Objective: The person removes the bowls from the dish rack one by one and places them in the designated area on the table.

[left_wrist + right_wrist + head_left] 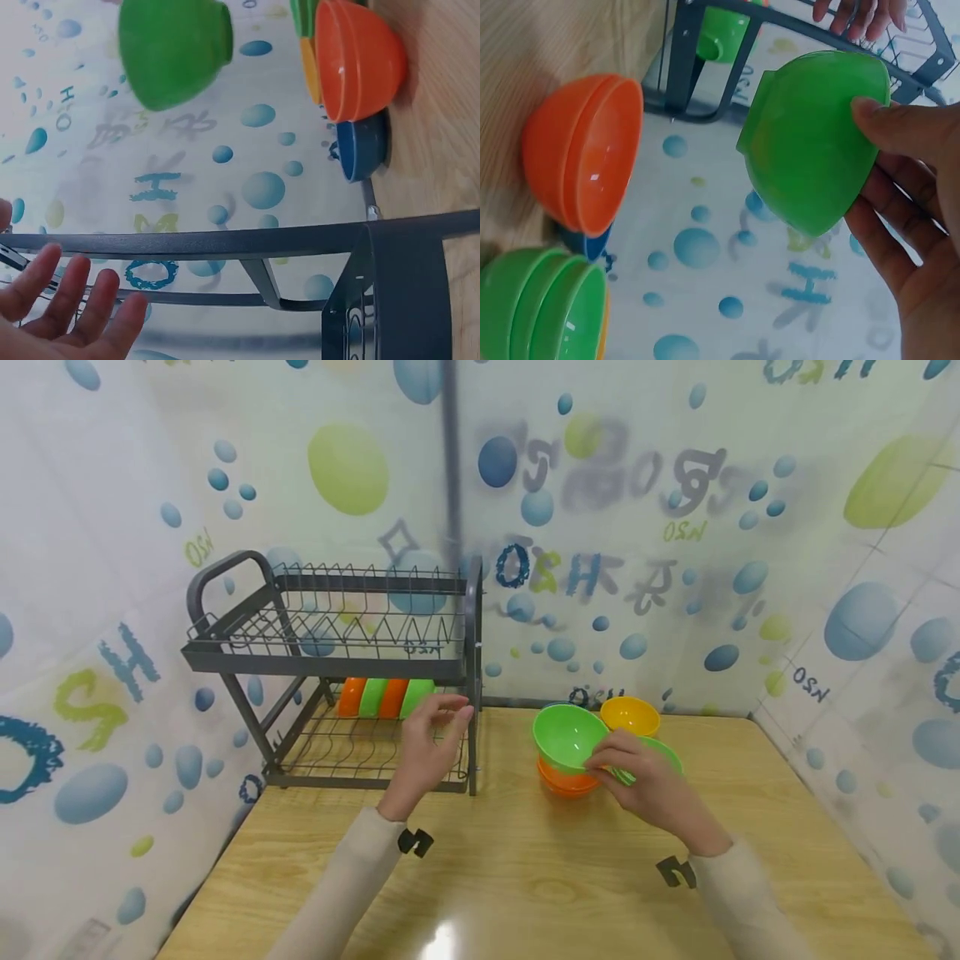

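My right hand (645, 777) pinches a green bowl (566, 737) by its rim, thumb on the outside in the right wrist view. The bowl is tilted and hangs above stacked orange bowls (567, 783). Beside them stand stacked green bowls (532, 307), partly behind the right hand in the head view. My left hand (431, 743) holds nothing; its fingers are loosely bent, in front of the right end of the dark dish rack (322, 666). On the rack's lower shelf, several orange and green bowls (372, 698) stand on edge in a row.
A yellow bowl (630, 714) sits at the back of the wooden table (540, 893), behind the green stack. The blue bowl (362, 146) is mostly hidden behind the orange ones in the head view. Patterned sheeting (637, 568) encloses the table's back and sides.
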`<state>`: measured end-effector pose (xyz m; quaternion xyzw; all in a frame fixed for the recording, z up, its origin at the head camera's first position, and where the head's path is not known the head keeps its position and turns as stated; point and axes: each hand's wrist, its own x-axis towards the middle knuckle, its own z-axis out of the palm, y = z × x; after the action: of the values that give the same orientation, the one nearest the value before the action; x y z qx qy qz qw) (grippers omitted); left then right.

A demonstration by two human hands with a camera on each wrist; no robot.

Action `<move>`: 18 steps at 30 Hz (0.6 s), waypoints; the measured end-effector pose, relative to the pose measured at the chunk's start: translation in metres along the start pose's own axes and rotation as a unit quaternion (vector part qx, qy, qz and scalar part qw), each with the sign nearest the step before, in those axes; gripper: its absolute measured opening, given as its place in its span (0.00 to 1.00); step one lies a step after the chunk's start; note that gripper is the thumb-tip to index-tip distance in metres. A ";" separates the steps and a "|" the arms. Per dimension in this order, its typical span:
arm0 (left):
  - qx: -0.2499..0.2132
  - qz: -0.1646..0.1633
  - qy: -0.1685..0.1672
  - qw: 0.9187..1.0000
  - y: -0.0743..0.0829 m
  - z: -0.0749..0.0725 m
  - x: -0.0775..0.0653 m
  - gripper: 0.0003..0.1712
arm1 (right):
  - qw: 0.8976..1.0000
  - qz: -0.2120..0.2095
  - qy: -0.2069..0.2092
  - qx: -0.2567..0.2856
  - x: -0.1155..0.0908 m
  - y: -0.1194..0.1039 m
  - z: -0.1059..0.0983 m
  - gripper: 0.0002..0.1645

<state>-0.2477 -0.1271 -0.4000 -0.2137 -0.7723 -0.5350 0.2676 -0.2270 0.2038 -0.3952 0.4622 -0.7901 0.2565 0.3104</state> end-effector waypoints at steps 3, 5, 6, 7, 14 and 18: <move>-0.025 -0.051 0.016 0.998 -0.001 0.000 0.007 0.15 | 1.000 0.019 -0.004 -0.023 -0.008 0.010 -0.005 0.12; -0.035 -0.081 0.012 0.996 -0.002 0.000 0.012 0.18 | 0.999 0.033 -0.010 -0.038 -0.013 0.017 -0.009 0.04; -0.038 -0.092 0.006 0.995 -0.003 0.000 0.014 0.19 | 0.998 0.039 -0.012 -0.046 -0.015 0.020 -0.010 0.08; -0.040 -0.103 -0.001 0.994 -0.004 0.000 0.016 0.20 | 0.998 0.044 -0.012 -0.053 -0.017 0.023 -0.012 0.08; -0.084 -0.136 -0.028 0.987 -0.010 0.008 0.028 0.22 | 0.994 0.065 0.011 -0.088 -0.032 0.040 -0.017 0.18; -0.111 -0.146 -0.020 0.983 -0.012 0.012 0.030 0.20 | 0.992 0.078 0.017 -0.102 -0.044 0.049 -0.018 0.18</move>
<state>-0.2809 -0.1182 -0.3928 -0.1377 -0.7360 -0.6465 0.1462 -0.2490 0.2629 -0.4202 0.3611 -0.8403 0.2058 0.3481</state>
